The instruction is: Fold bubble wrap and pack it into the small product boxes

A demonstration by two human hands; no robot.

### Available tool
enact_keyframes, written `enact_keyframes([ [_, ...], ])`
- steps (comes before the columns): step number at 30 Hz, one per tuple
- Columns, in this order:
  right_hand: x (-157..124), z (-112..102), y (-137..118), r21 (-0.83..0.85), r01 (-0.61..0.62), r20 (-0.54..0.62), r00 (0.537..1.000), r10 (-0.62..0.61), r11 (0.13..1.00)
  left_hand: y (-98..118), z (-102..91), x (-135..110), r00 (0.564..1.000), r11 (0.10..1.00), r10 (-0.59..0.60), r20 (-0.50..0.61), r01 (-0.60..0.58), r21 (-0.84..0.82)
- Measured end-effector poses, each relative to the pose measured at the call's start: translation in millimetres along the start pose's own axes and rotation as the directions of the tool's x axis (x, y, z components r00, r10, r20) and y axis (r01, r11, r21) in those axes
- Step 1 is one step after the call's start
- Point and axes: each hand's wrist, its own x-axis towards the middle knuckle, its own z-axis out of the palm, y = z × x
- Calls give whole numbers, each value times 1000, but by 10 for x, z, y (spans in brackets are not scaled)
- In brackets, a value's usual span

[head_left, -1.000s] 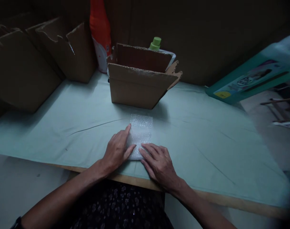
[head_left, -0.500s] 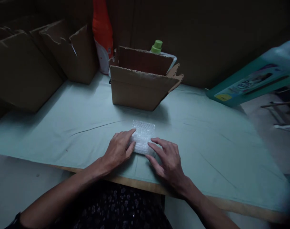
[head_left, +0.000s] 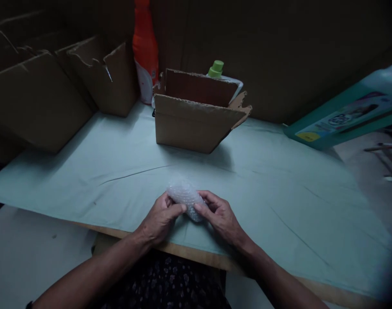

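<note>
A small bundle of clear bubble wrap (head_left: 184, 198) is held just above the pale green table cover (head_left: 279, 189), near the front edge. My left hand (head_left: 159, 218) grips its left side with curled fingers. My right hand (head_left: 220, 216) pinches its right end, thumb and fingers closed on it. What the wrap encloses is hidden. An open cardboard box (head_left: 196, 120) stands behind the hands, its flaps up.
A bottle with a green cap (head_left: 217, 68) stands behind the open box, and an orange bottle (head_left: 145, 47) is to its left. Larger cardboard boxes (head_left: 44, 98) line the back left. A teal printed carton (head_left: 347, 116) lies at the far right.
The bubble wrap lay flat under my fingers; it has been rolled into a bundle and lifted off the cover between both hands, closer to me.
</note>
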Motion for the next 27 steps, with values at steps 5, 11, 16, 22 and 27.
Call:
enact_keyframes([
  [5,-35,-112,-30,-150,44,-116,991,-62,988,55,53,-11,1000,998,1,3,-1,63],
  [11,-4,-262,-63,223,-141,212,973,93,965,117,71,-62,976,978,-1,217,-44,202],
  [16,81,-282,-58,161,-158,260,959,112,974,135,-4,25,965,866,-20,260,-113,488],
  [22,180,-690,-406,-226,30,183,983,12,974,1079,-71,470,590,-96,680,435,-517,851],
  [27,312,-1174,-946,-318,198,-153,954,-257,927,1822,-29,1061,554,-479,638,534,-257,839],
])
